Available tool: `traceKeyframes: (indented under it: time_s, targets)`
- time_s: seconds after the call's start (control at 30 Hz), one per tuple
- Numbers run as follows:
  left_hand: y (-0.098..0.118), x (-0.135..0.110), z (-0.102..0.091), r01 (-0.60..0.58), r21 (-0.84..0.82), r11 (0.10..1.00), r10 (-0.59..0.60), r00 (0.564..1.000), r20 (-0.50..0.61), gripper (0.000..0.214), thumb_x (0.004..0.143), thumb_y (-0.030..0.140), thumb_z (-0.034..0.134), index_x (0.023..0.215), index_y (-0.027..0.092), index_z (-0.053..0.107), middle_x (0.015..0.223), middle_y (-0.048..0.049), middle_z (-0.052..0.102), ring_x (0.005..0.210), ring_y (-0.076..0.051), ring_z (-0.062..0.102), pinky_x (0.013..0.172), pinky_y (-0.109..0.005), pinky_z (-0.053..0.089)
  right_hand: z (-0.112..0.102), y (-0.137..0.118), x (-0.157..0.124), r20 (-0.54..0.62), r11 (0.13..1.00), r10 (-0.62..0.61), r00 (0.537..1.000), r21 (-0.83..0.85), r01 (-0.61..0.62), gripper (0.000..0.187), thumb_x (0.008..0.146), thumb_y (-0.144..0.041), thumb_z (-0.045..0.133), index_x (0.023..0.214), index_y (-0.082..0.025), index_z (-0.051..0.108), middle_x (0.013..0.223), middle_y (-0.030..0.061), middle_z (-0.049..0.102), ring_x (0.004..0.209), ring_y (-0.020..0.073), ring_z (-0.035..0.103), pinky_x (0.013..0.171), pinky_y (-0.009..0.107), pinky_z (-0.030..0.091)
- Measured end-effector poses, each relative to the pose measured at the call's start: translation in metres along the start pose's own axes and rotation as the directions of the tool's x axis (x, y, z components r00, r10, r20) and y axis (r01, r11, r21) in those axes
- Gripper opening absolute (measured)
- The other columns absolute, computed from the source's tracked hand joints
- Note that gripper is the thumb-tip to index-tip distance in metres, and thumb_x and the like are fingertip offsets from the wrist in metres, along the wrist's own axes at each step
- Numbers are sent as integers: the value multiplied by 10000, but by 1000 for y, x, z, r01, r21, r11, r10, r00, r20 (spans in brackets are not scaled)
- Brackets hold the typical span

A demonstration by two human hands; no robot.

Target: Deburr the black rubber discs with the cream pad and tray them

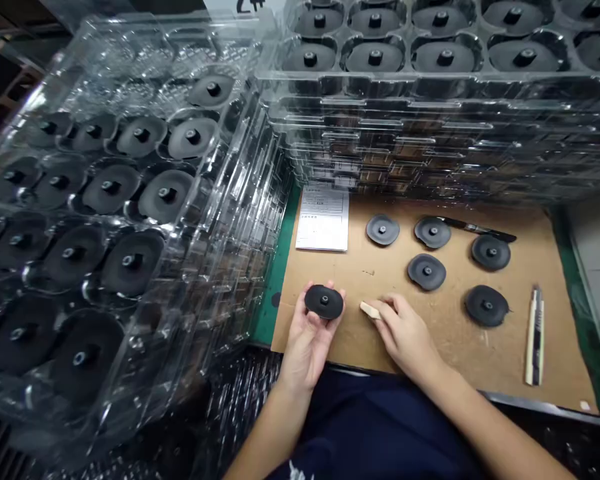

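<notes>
Black studded disc (324,301) sits gripped in the left hand (307,343); the right hand (405,337) pinches a pale block (370,310).

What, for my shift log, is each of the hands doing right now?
Left hand: closed around a black studded disc, holding it up.
Right hand: fingers pinched on a small pale block, holding it.
</notes>
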State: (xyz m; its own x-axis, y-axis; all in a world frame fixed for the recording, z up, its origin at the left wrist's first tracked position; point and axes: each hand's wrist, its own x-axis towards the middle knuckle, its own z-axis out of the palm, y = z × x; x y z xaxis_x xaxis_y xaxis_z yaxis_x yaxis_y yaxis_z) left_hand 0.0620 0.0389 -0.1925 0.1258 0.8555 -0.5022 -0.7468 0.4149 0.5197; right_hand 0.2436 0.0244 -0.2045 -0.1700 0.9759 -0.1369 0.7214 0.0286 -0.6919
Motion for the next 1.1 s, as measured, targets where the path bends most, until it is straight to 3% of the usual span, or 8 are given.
traceKeyframes:
  time_s: [0.17,0.27,0.47,0.6,0.7,0.83,0.97,1.1]
  targets:
    - [-9,12,-2,-9,45,999,10,1000,-19,522,730,292,725,1188,270,475,1290,-107,545,1194,-275,519,1068,-465,319,-14,-17,31,6,963,84,996,255,-83,273,910,-296,431,1140,-201,543,847,26,635,690,147,597,610,249,499]
    - [-14,15,-5,-26,61,998,28,999,-43,525,716,237,737,1177,267,487,1270,-92,560,1231,-246,482,1060,-409,341,-8,-32,41,-33,917,133,991,382,-111,236,907,-302,432,1059,-189,572,917,43,651,768,161,609,662,259,489]
    - [-16,15,-6,-7,97,995,13,998,-60,556,690,259,756,1184,282,502,1276,-84,554,1232,-262,477,1046,-395,361,1,-41,40,55,931,94,994,349,-108,166,873,-281,489,940,-225,631,804,4,678,635,144,597,588,248,458]
    - [-16,15,-6,-4,98,995,10,998,-66,535,702,256,746,1179,285,506,1268,-78,560,1237,-253,471,1048,-381,358,0,-41,38,30,941,100,995,321,-104,191,884,-258,462,990,-208,613,936,39,677,742,161,607,668,265,458]
    - [-16,16,-6,3,90,996,1,999,-38,538,718,274,731,1201,281,495,1281,-84,549,1219,-256,489,1036,-385,375,0,-41,39,79,943,57,995,323,-80,170,881,-264,479,961,-227,625,833,1,680,615,126,579,590,232,445]
    - [-17,16,-8,-31,93,995,35,999,-34,542,710,252,740,1196,277,502,1264,-73,564,1231,-223,477,1023,-325,388,1,-39,42,4,959,81,997,273,-79,171,876,-228,477,961,-198,622,887,24,680,670,138,581,653,246,437]
    - [-17,16,-9,-20,94,995,21,1000,-12,544,727,255,724,1217,283,491,1274,-83,556,1213,-246,496,1013,-372,403,0,-38,41,52,956,30,998,291,-43,152,873,-231,502,956,-224,629,842,-9,680,606,111,562,612,220,426]
    - [-18,16,-9,-47,98,994,48,999,-12,536,723,248,727,1208,276,502,1289,-80,545,1237,-225,470,1010,-322,403,-2,-41,41,19,965,68,997,254,-71,156,869,-199,494,951,-193,627,872,17,681,694,133,588,654,234,429]
